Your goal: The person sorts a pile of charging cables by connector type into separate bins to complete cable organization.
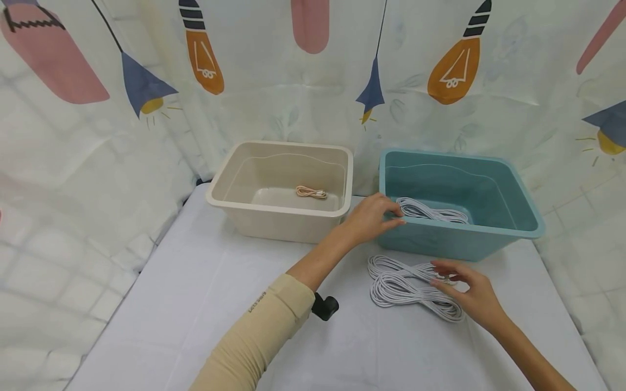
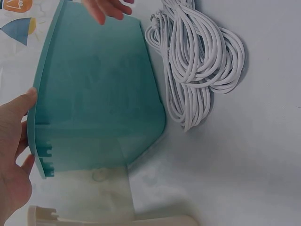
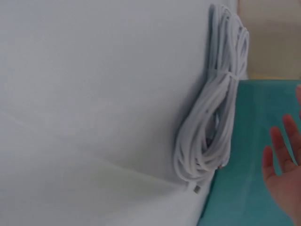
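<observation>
My left hand (image 1: 374, 218) pinches the near left corner of the rim of a teal plastic bin (image 1: 432, 234). In the left wrist view the fingers (image 2: 27, 164) curl at that rim. A coiled white cable (image 1: 432, 212) lies inside the bin. On the table in front are bundles of white cable (image 1: 415, 290), looped and partly overlapping. My right hand (image 1: 467, 290) hovers at their right end, with its fingers loosely bent and spread. In the right wrist view the right hand (image 3: 287, 174) shows apart from the cable, with nothing in its fingers.
To the left stands a beige bin (image 1: 274, 220) holding a small tan cable bundle (image 1: 311, 192). A black object (image 1: 326, 307) shows beside the left sleeve. A white cloth covers the table (image 1: 195, 304), and printed curtains (image 1: 313, 98) hang behind and at both sides.
</observation>
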Tool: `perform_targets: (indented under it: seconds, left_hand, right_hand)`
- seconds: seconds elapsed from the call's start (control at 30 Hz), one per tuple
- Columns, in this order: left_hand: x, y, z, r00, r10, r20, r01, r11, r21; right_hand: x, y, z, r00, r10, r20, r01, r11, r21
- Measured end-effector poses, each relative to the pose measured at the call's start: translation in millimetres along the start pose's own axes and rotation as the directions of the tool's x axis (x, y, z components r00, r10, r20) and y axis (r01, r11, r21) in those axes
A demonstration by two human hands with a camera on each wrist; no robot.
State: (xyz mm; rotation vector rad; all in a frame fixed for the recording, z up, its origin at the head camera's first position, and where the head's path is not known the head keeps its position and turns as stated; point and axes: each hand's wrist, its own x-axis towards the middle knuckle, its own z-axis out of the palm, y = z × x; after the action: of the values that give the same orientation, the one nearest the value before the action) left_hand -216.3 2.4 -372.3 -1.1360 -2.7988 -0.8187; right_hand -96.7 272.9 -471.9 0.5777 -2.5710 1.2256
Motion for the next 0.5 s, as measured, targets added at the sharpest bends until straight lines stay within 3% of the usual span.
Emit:
perform_targets:
  seconds: [0.33,0.5]
  left_hand:
    - [0.1,0.4,0.8,1.0,-0.008,0.0,0.008,1.0,-0.003]
    - [-0.2,0.6,0.6,1.0,-0.01,0.001,0.01,1.0,-0.006]
  right_hand:
    - [-15.9,11,17,0.996,0.071,0.061,-0.069,0.997,-0.046]
    - [-21.0,18,25,0.998,0.031,0.047,-0.029,0.999,-0.028]
